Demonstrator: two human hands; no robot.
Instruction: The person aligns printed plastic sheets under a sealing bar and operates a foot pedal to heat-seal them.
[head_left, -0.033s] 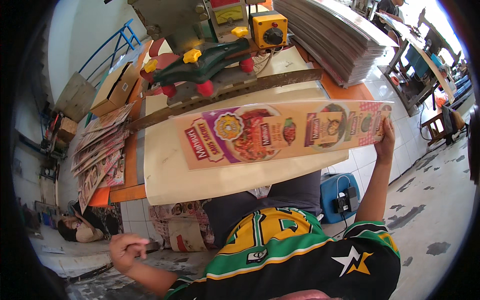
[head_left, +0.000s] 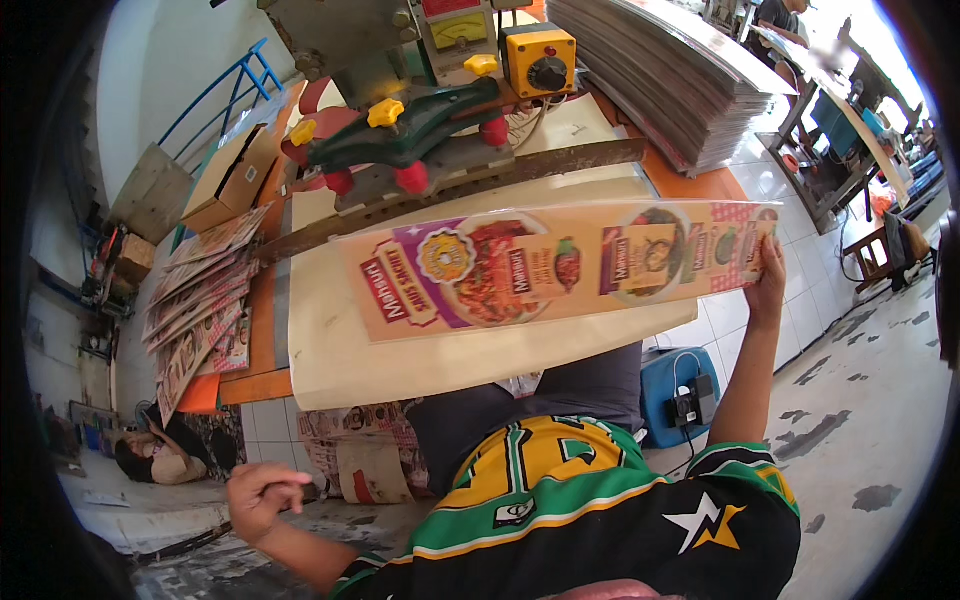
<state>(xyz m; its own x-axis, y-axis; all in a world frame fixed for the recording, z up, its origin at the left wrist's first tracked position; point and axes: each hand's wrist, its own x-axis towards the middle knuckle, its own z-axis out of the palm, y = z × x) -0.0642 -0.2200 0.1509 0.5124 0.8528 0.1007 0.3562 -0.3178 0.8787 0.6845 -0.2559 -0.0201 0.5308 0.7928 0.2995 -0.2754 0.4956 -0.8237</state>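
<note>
Plainly, the right hand, at the right of the frame, is closed around the right end of a printed strip, which stretches leftward across the middle over a cream sheet. Whether its left end touches the sheet is hard to tell. The left hand, at lower left, is half open, fingers loosely curled, with nothing visible in its grip. Above the strip a metal bar crosses before a green clamp. A pile of strips lies at left, below a carton; stacked boards stand at upper right.
</note>
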